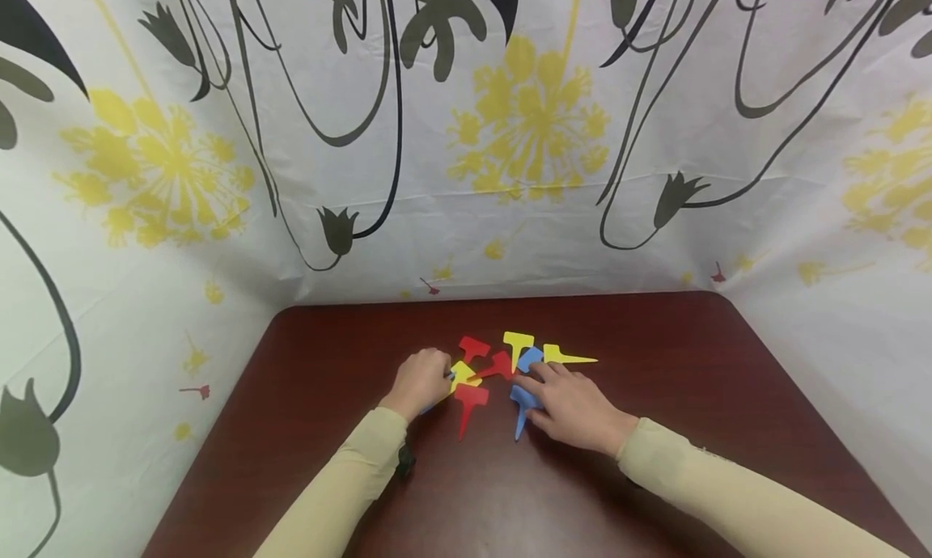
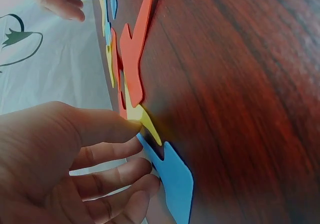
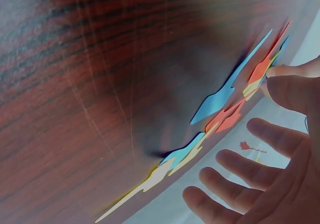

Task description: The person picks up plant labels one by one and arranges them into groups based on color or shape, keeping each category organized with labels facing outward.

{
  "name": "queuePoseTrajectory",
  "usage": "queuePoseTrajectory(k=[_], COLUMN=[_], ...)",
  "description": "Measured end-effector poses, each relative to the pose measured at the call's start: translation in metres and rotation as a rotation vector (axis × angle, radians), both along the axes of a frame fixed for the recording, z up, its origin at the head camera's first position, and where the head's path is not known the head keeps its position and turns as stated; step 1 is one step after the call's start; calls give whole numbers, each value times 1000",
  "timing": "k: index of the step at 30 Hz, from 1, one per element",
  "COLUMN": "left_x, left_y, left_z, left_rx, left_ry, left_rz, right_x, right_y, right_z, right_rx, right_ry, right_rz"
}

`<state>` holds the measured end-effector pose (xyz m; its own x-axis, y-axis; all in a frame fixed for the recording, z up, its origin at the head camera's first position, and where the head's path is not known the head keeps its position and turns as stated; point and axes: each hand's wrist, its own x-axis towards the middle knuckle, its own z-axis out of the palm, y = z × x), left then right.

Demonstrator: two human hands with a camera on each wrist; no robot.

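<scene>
Several T-shaped plant labels in red, yellow and blue lie clustered on the table. My left hand (image 1: 422,382) is at the left of the cluster, thumb and index finger pinching the edge of a yellow label (image 2: 134,111). Below those fingers in the left wrist view lies a blue label (image 2: 177,181). A red label (image 1: 472,396) sits close to this hand, its point toward me. My right hand (image 1: 578,408) hovers at the cluster's right with fingers spread, partly covering a blue label (image 1: 521,400). Nothing is visible in its grasp in the right wrist view.
Behind the hands lie two more red labels, one at the back (image 1: 474,348), another in the middle (image 1: 501,365). Beside them are a blue label (image 1: 530,357) and two yellow ones, including a sideways yellow label (image 1: 557,354). A patterned cloth (image 1: 510,251) surrounds the dark table (image 1: 655,331).
</scene>
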<state>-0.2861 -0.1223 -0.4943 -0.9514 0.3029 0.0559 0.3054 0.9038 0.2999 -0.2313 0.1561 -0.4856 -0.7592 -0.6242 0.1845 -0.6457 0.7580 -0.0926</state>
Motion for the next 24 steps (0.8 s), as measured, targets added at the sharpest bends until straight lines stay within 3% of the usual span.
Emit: queuePoseTrajectory(k=[9,18,24], left_x=[-6,-9,-8], left_y=[4,7,8], left_z=[-5,0,2], left_rx=[-98,-138,-217], left_ry=[34,12,-6], left_rz=[-16,-41,-93], right_x=[1,0,0], right_y=[0,1,1], right_z=[-4,-6,-7], right_rx=[-11,-1,12], right_ry=[15,22,12], right_rz=[30,34,32])
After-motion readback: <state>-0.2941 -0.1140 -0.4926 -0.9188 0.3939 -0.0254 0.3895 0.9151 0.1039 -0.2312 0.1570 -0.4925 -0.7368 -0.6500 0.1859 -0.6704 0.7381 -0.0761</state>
